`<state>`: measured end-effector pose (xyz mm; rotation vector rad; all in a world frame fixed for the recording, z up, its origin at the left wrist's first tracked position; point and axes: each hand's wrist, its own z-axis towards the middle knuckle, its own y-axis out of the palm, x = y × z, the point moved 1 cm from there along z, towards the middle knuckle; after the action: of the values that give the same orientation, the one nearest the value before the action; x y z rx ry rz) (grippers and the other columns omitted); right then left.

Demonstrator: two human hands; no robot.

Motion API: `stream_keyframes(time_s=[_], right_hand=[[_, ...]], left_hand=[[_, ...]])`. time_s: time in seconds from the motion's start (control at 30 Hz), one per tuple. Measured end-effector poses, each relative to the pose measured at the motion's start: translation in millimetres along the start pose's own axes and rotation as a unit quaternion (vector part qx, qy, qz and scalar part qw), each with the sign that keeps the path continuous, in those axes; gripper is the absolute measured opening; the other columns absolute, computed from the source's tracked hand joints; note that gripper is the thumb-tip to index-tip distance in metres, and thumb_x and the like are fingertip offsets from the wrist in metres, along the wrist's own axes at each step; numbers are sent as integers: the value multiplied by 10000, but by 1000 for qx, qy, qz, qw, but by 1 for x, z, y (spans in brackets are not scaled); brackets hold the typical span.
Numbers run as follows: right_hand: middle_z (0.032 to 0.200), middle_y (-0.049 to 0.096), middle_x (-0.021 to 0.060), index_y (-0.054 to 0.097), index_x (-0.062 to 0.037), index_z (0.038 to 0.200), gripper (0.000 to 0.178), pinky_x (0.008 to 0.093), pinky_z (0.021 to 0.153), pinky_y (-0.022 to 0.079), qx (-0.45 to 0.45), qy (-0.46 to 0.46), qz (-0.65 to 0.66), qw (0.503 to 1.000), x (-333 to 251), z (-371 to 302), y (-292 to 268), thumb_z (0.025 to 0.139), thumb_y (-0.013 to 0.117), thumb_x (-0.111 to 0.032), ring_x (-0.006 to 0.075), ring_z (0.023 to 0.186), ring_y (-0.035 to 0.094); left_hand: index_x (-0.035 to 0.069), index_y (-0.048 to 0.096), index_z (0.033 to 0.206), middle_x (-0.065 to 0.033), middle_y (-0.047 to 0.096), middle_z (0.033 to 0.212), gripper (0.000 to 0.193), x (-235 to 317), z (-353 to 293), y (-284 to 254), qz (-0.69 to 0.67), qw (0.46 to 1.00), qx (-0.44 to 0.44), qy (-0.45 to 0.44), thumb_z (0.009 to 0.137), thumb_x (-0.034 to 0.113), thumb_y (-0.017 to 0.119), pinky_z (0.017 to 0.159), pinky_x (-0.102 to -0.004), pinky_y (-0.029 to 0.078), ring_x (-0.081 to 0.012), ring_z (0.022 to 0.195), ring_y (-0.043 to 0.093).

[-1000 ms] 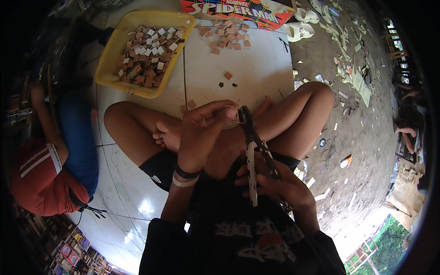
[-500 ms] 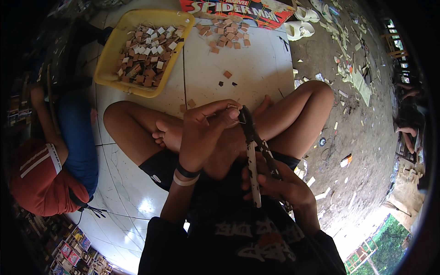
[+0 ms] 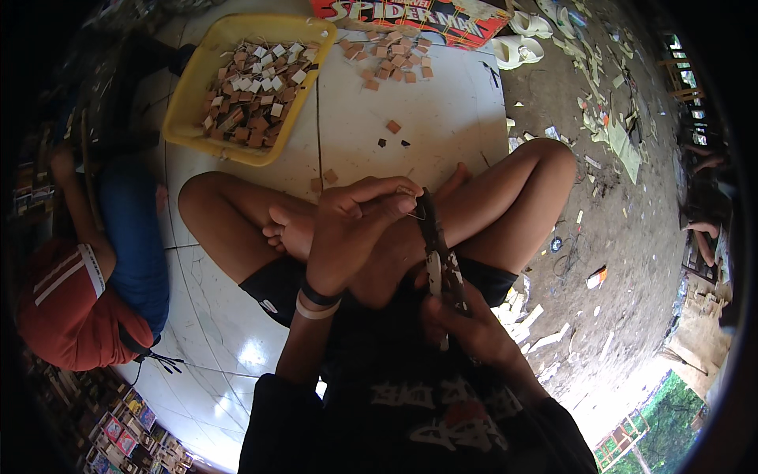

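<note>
Dark pliers (image 3: 431,227), likely stiff and heavy, best held low on the handles (image 3: 433,272), are gripped there by the right hand (image 3: 470,324); beside their tip, a thin strand (image 3: 421,213) (presumably light, easily bent) is apparently pinched by the left hand (image 3: 345,237)

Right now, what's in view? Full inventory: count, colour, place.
Pincers: 1, dark with patchy white handles, centre
Thin strand: 1, pale, beside pincers' head
Plastic tub: 1, yellow, upper left
Small squares in tub: many, brown and white
White tile floor: 1, left and centre
Loose squares: many, brown, on tiles, mostly heaped right of tub
Scraps: 2, black, on tiles, centre
Printed board: 1, red, top
Clogs: 2, off-white, top right
Littered ground: 1, grey-brown, right
Co-worker: 1, red top, blue trousers, left
Wristbands: 2, black and pale, left wrist
Shirt: 1, black, bottom
Crossed legs: 2, centre
Left hand: 1, pinching at strand
Right hand: 1, around pincers' handles
</note>
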<state>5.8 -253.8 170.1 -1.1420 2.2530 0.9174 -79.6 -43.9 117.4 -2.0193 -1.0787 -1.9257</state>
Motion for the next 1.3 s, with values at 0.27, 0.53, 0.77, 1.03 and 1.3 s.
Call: stream_keyframes(time_s=[0.27,0.53,0.77,1.03,1.3], right_hand=[[1132,653,92,411,-66,1540,531,320,890,503,200,-137,-213,946,18,15,-18,1059,624,-141,163,995,628],[1198,650,51,470,-84,1484,461,277,868,478,191,-101,-133,967,14,7,-29,1058,632,-155,114,986,584],[1154,642,31,510,-68,1419,393,240,700,465,166,-106,-107,975,12,14,-22,1054,638,-140,72,853,537],[1091,632,25,494,-52,1432,416,242,643,456,161,-136,-127,969,18,19,-23,1052,639,-137,67,777,530],[1155,659,73,429,-50,1526,536,295,850,504,150,-136,-150,968,21,21,-30,1038,644,-103,145,964,619]], left_hand=[[-38,765,1116,-111,788,1039,223,-25,9,-18,338,937,-46,-72,972,132,758,834,-264,575,-123,927,736],[-8,725,1182,-164,769,973,308,-60,58,-22,250,934,241,85,942,183,748,756,-343,580,-266,834,762],[55,719,1073,-144,729,996,325,-118,62,-22,619,786,-3,13,816,229,818,866,-468,559,-340,938,709],[59,674,928,-141,694,931,170,-128,60,-21,668,743,-43,19,823,161,762,818,-481,545,-354,956,682],[69,704,1005,-109,702,992,206,-118,62,-21,595,803,-3,22,824,131,781,815,-464,573,-290,936,721]])
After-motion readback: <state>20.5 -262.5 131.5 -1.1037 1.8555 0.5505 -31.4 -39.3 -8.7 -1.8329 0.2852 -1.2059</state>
